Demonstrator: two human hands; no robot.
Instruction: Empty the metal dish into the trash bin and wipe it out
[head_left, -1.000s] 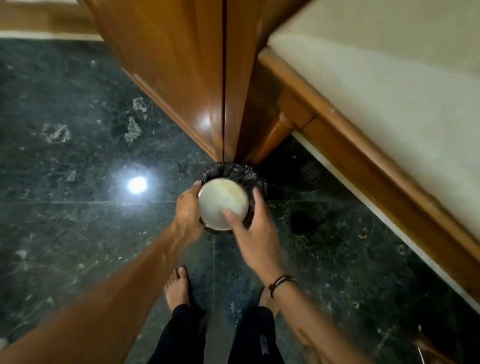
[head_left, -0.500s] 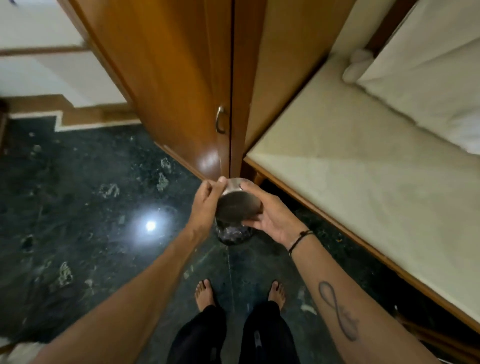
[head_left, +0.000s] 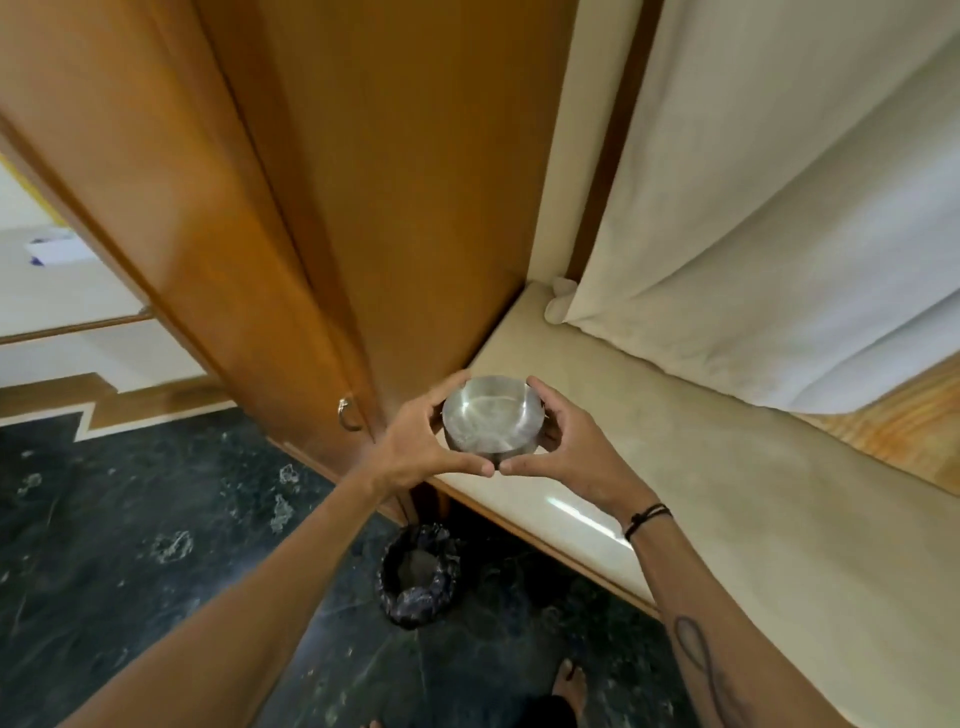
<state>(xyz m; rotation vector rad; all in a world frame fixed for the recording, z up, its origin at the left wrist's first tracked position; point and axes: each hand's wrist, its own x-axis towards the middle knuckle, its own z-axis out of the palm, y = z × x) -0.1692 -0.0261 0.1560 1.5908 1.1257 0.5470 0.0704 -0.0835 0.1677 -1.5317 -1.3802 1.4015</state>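
Observation:
A small round metal dish (head_left: 491, 418) is held up at chest height, its shiny bare inside facing me. My left hand (head_left: 415, 441) grips its left rim and my right hand (head_left: 566, 447) grips its right rim, thumbs nearly meeting under it. Nothing shows inside the dish. The trash bin (head_left: 418, 574), lined with a black bag, stands on the floor below and slightly left of the dish, at the foot of the wardrobe corner.
A tall wooden wardrobe (head_left: 311, 208) with a metal handle (head_left: 349, 413) rises straight ahead. A cream cushioned bench (head_left: 727, 493) with a wooden frame runs along the right, under a pale curtain (head_left: 779, 208). The floor (head_left: 130, 545) is dark green marble. My bare feet show at the bottom edge.
The dish has been lifted from over the bin to chest height and turned so its inside faces me. Both hands stayed on it. My view has tilted upward.

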